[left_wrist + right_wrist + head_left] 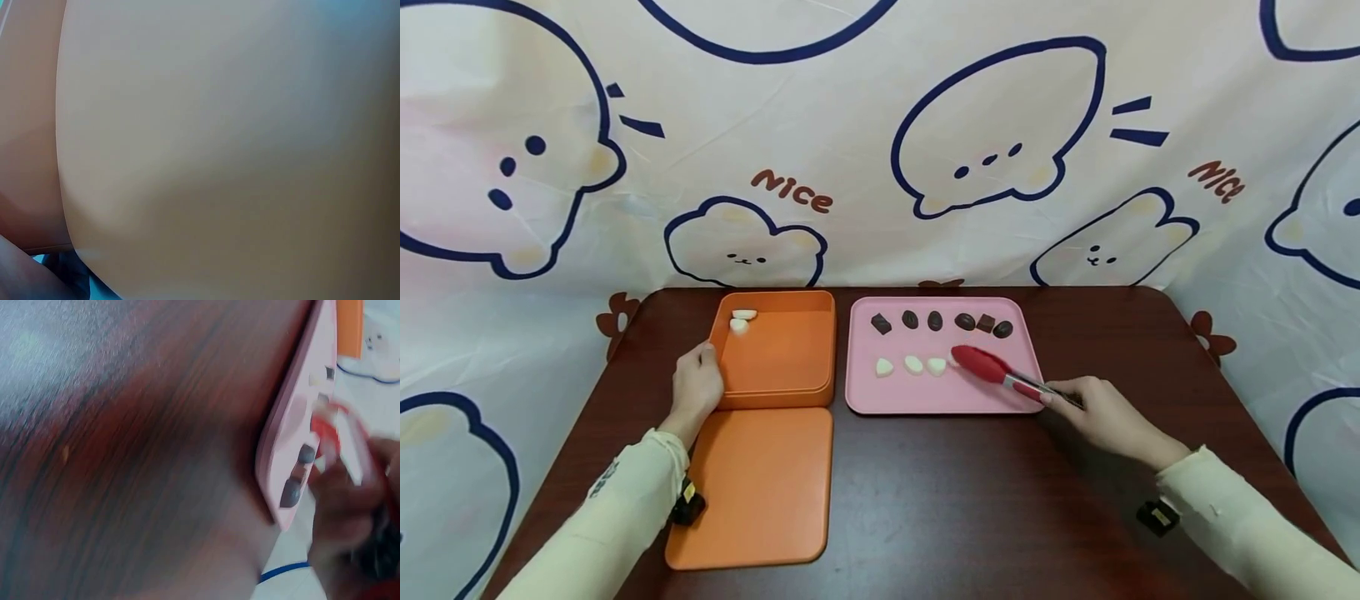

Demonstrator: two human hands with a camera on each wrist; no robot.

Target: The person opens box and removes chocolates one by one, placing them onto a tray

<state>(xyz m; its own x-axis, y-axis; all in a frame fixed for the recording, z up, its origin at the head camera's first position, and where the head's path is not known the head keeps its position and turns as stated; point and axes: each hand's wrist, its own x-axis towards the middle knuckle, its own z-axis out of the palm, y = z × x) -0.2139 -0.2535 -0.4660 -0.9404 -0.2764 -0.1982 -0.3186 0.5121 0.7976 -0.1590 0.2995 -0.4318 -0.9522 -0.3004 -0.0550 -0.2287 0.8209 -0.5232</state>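
My right hand (1097,417) grips a pair of tongs (981,363) with red tips, reaching left over a pink tray (868,400). At the tong tips, a white chocolate piece (953,359) is mostly hidden; whether it is pinched I cannot tell. Further left in that row lie white chocolates (913,364), with several dark chocolates (935,321) behind them. My left hand (696,383) holds the left wall of an orange box (775,354), thumb at its rim. White pieces (739,326) lie in the box's back left corner. In the right wrist view the right hand (350,512) is blurred.
An orange lid (760,492) lies flat in front of the box, under the left forearm. Both containers stand on a dark wooden table (955,500). A patterned cloth (865,125) hangs behind the table and along its sides.
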